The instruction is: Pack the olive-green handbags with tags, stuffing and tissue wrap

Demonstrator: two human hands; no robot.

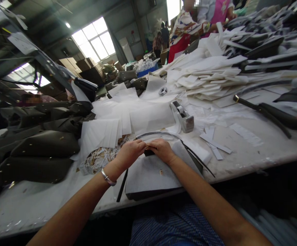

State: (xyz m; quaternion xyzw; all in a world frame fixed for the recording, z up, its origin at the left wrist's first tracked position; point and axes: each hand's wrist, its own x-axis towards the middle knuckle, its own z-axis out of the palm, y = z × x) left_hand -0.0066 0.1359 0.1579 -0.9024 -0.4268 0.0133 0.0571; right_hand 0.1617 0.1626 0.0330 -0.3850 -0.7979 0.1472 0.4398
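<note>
A dark olive handbag (148, 195) lies at the table's front edge, its front covered by a white sheet (145, 181). A small gold clasp (161, 172) shows through this sheet. Behind my fingers arches the bag's wrapped handle (158, 133), and dark strap ends hang at both sides. My left hand (131, 152) and my right hand (163, 151) meet at the bag's top middle. Both pinch a dark part there with a glint of gold; their fingers mostly hide it. A silver bangle (109, 177) circles my left wrist.
Stacked dark bags (41, 150) fill the left side. Foam sheets (148, 116), tagged strings (99, 159) and a tape dispenser (183, 118) lie just beyond my hands. White strips (216, 143) and another bag strap (262, 114) are at right. Co-workers stand across the table.
</note>
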